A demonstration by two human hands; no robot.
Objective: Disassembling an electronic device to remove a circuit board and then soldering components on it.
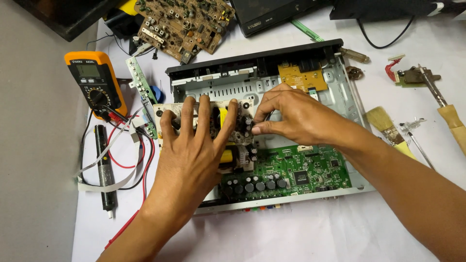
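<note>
keep the left hand [194, 140] spread flat, steadying the pale power board [204, 116]; right hand [286, 116] fingertips stay pinched on a small component beside it.

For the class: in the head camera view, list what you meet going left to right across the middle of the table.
Orange multimeter → left hand on the pale circuit board → right hand → green circuit board → paintbrush → wooden-handled soldering iron.
</note>
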